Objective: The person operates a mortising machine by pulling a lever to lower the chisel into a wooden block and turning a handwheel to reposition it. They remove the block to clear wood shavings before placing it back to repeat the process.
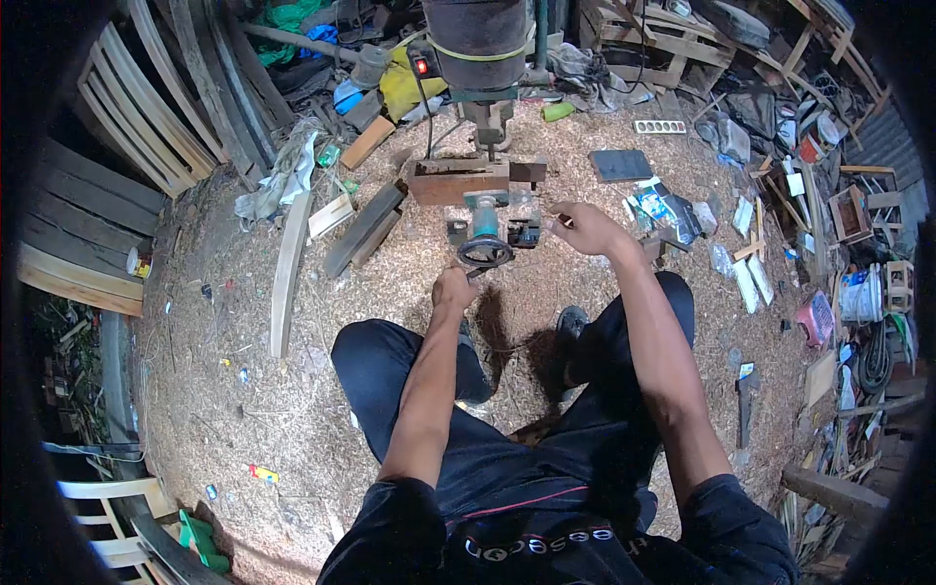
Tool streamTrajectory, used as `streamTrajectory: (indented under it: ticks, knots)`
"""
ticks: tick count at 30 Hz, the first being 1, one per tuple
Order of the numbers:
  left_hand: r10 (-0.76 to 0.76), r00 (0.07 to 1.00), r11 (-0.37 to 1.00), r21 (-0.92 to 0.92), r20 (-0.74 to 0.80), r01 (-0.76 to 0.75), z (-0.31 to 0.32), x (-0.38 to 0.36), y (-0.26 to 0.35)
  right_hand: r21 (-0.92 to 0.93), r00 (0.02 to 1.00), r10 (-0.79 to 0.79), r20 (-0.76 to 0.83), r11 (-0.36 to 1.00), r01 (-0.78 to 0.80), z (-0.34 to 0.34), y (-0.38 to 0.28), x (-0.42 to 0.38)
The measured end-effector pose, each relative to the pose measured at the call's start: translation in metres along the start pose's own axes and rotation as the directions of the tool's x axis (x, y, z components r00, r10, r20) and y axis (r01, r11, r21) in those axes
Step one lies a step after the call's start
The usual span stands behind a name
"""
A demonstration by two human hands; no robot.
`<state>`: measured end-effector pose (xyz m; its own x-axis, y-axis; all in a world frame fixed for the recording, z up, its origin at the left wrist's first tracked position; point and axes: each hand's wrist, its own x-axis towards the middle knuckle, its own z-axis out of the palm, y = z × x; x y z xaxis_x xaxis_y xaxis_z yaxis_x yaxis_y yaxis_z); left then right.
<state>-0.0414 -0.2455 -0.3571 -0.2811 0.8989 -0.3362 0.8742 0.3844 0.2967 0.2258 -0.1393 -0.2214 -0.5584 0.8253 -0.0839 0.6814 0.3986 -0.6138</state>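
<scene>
A drilling machine with a dark round body stands at the top centre, its bit over a brown wooden block. In front of the block is a green vise-like clamp with a black handwheel. My left hand is at the lower left edge of the handwheel, fingers curled; what they hold is too small to make out. My right hand is raised to the right of the clamp, its thumb and forefinger apart and nothing visible between them.
Dark wooden beams and a long pale plank lie on the left. A dark flat board and a power strip lie at the upper right. Curved slats lean at the upper left. A hammer-like tool rests at the right.
</scene>
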Motion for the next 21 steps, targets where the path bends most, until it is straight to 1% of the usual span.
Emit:
streamTrajectory:
  ticks: [3,9,12,15,18,19,21]
  knots:
    - [0.030,0.997,1.000,-0.003,-0.064,-0.030,0.009,0.003,-0.003,-0.069,0.999,-0.033,0.000,0.997,0.033,-0.001,0.005,-0.001]
    - [0.020,0.996,1.000,-0.007,-0.092,-0.021,0.011,0.005,-0.002,-0.028,1.000,0.000,0.015,1.000,0.001,-0.003,0.001,0.002]
    - [0.079,0.997,0.997,-0.013,0.003,-0.079,0.009,0.005,0.007,-0.024,1.000,0.000,0.015,1.000,0.001,-0.001,0.000,0.005]
    - [0.128,0.991,0.991,-0.027,-0.046,-0.129,0.012,-0.005,0.026,-0.028,1.000,-0.003,0.017,1.000,0.003,0.000,-0.002,0.006]
    - [0.118,0.993,0.991,-0.062,-0.030,-0.120,0.011,-0.005,0.028,-0.024,0.999,0.018,0.027,1.000,-0.018,-0.001,-0.001,0.000]
    - [0.105,0.994,0.993,-0.051,-0.016,-0.105,0.009,-0.007,0.029,-0.026,0.999,0.021,0.028,0.999,-0.020,-0.002,-0.001,-0.003]
    - [0.121,0.992,0.992,-0.030,-0.020,-0.122,0.009,-0.006,0.029,-0.024,0.999,0.022,0.025,0.999,-0.022,-0.003,-0.002,-0.009]
